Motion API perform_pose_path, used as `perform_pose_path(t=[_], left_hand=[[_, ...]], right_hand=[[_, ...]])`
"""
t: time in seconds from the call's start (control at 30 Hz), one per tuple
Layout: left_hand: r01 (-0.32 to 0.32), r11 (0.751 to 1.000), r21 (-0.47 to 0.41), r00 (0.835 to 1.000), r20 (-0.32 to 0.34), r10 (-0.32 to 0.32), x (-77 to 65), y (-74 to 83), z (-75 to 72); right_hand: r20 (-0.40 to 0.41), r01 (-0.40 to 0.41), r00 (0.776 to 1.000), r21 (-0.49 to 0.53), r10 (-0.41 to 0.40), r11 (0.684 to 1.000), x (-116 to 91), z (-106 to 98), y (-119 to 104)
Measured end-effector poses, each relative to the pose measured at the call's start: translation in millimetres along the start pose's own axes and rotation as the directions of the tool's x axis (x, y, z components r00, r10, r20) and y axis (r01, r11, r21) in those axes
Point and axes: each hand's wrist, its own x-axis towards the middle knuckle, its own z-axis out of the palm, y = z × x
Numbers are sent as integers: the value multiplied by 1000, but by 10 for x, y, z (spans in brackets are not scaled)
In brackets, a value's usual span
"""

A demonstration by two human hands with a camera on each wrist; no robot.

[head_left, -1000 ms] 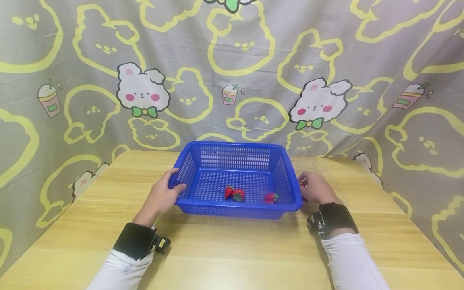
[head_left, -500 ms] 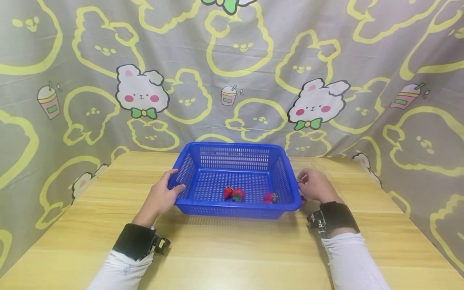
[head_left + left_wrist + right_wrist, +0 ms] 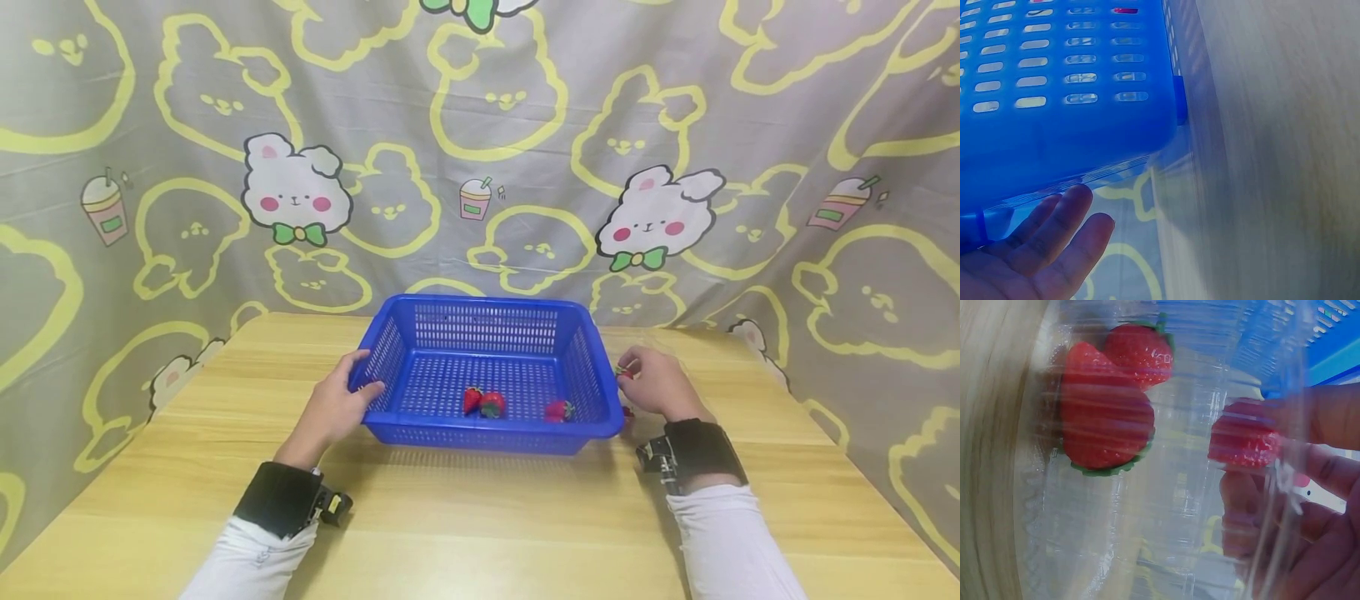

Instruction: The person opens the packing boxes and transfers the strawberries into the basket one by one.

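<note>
A blue plastic basket (image 3: 483,423) stands on the table with a few red strawberries (image 3: 492,403) lying in it. My left hand (image 3: 339,405) holds its left side, thumb over the rim and fingers along the outside. In the left wrist view, fingers (image 3: 1075,209) show under the rim. Just right of the basket, my right hand (image 3: 662,385) pinches a strawberry (image 3: 1244,437) between thumb and fingers. That strawberry is seen through the wall of a clear plastic box (image 3: 1091,537). Lower in the box lie more strawberries (image 3: 1107,422).
The wooden table (image 3: 480,525) extends in front of the basket and to both sides. A grey cloth (image 3: 405,92) with yellow outlines and white cartoon bunnies hangs behind and at the sides.
My right hand has risen slightly, and the strawberry at its fingertips now shows more beside the basket's rim. The left hand and the basket have stayed in place.
</note>
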Motion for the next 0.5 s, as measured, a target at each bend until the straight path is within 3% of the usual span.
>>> perform_pose_path(t=[0.5], left_hand=[[1,1000,10,1000,1,-1,3,3,-2]], right_hand=[[-59,54,997,17,-53,998,-4,-10,-11]])
